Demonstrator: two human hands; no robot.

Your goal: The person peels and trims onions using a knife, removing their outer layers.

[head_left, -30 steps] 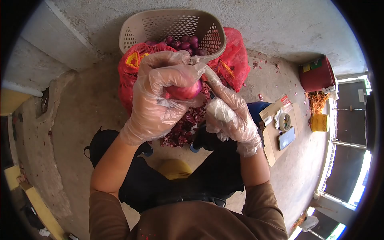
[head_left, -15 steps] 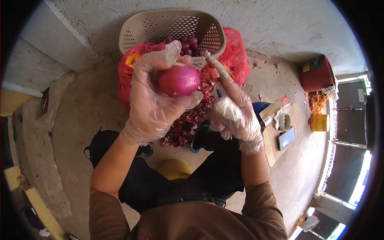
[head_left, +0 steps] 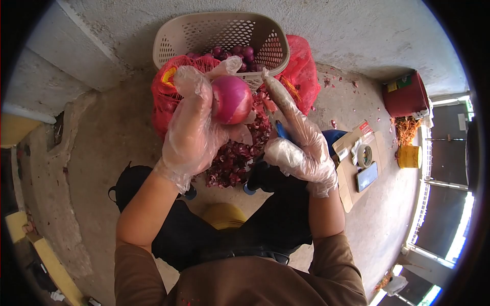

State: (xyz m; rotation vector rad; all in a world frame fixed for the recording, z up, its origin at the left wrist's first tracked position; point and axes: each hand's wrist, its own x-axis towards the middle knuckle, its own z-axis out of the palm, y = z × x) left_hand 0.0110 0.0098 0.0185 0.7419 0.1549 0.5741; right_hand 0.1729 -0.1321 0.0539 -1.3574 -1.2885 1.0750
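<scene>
My left hand (head_left: 191,127), in a clear plastic glove, is closed around a red onion (head_left: 232,100) with smooth purple skin. Facing it, my gloved right hand (head_left: 301,145) has its index finger stretched out and its thumb apart from it. A blue-handled tool (head_left: 282,130) shows between that thumb and finger; its working end cannot be made out. Reddish scraps of skin hang by the index finger. Below both hands lies a heap of dark red onion peels (head_left: 232,163).
Onions lie in a beige perforated basket (head_left: 171,33) against the wall. Red mesh sacks (head_left: 301,56) flank it. On the right are a cardboard sheet (head_left: 347,191) with a tape roll (head_left: 364,155) and phone (head_left: 366,177), a dark red bucket (head_left: 406,97) and a yellow container (head_left: 409,156).
My left hand has turned the onion, and its fingers have shifted around it. My right thumb has moved away from the index finger, showing more of the blue tool.
</scene>
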